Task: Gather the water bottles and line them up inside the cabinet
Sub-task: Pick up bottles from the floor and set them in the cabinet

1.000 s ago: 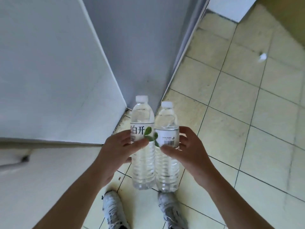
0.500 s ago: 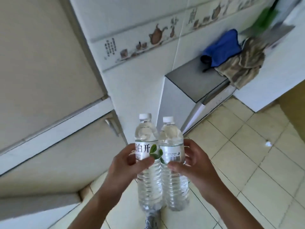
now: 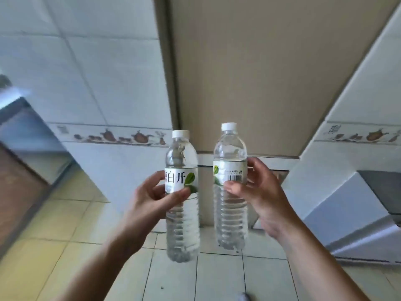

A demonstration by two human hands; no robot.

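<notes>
Clear plastic | left hand [image 3: 149, 198] grips left bottle [image 3: 182, 213] | right hand [image 3: 258, 192] grips right bottle [image 3: 230, 205]

Two clear water bottles held upright, side by side and apart.

The left bottle [image 3: 182, 196], capped in white and labelled with black characters and a green leaf, is gripped at the label by the left hand [image 3: 149, 205]. The right bottle [image 3: 230, 185], also white-capped, with its barcode turned to the camera, is pinched at the label by the right hand [image 3: 258, 194] and is carried slightly higher. Both are seen above the tiled floor.
</notes>
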